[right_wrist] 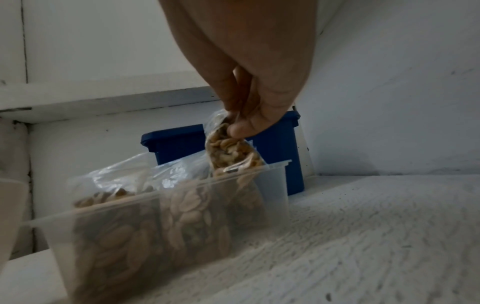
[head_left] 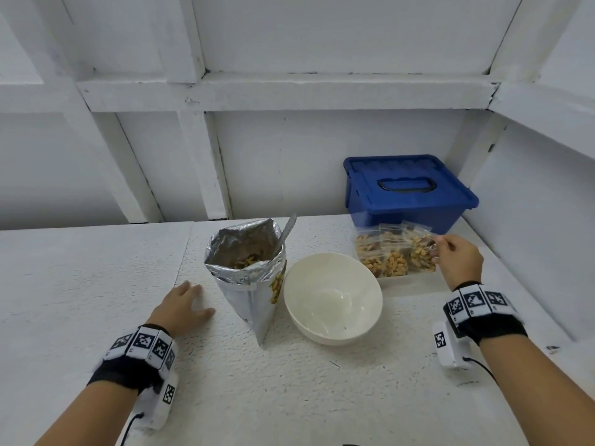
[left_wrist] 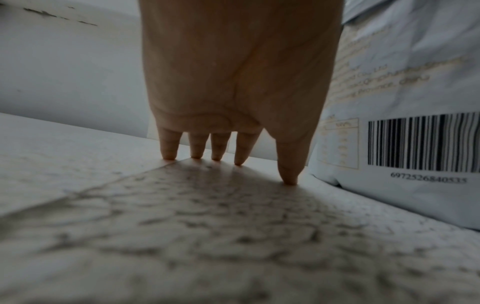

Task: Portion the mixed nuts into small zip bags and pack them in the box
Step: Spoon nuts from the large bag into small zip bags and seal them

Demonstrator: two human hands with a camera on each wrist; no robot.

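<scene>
White textured tabletop (head_left: pixel 289 397) carries everything. Largest is the blue lidded bin (head_left: pixel 407 191) at the back, closed. In front of it stands the clear plastic box (right_wrist: pixel 272 185), holding filled zip bags. Left of that sit an empty cream bowl (head_left: pixel 333 297) and the foil nut pouch (head_left: pixel 248 275), open, a spoon (head_left: pixel 288 231) standing inside. The right hand (head_left: pixel 458 260) pinches 1 small zip bag (right_wrist: pixel 231 150) of nuts near its top, the bag's bottom dipping into the box. It looks light, soft and slippery, the nuts shifting inside; holding by the seal strip seems safest. The left hand (head_left: pixel 183 305) rests flat, fingers (left_wrist: pixel 168 148) spread on the tabletop, holding nothing.
</scene>
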